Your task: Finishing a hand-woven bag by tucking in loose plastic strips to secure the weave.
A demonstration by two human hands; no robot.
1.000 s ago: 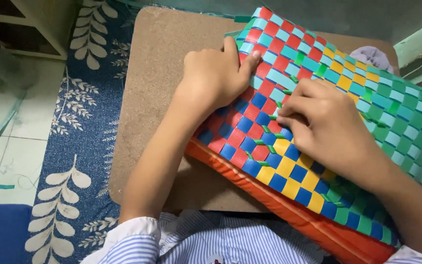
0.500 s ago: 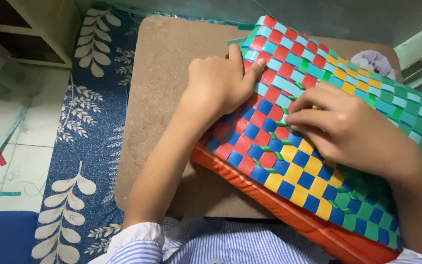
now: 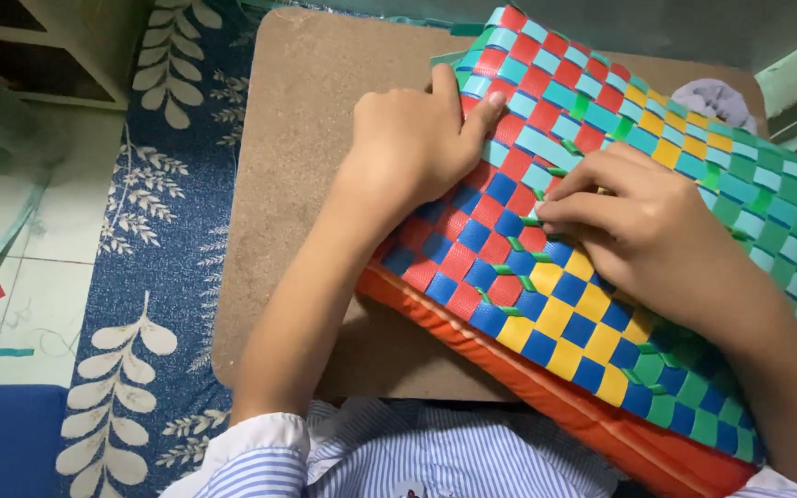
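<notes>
Two hands on woven mat [image 3: 592,304]: left hand [image 3: 417,148] flat, grip apart; right hand [image 3: 643,226] grip pinching teal strip [image 3: 546,152].

Blue leaf-patterned rug [image 3: 154,277] (pale tiled floor [image 3: 39,231] beside)

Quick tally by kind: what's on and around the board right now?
Hands: 2, left hand and right hand
Woven panel: 1
Orange cushion: 1
Brown board: 1
Leaf-print mat: 1
Total: 6
</notes>
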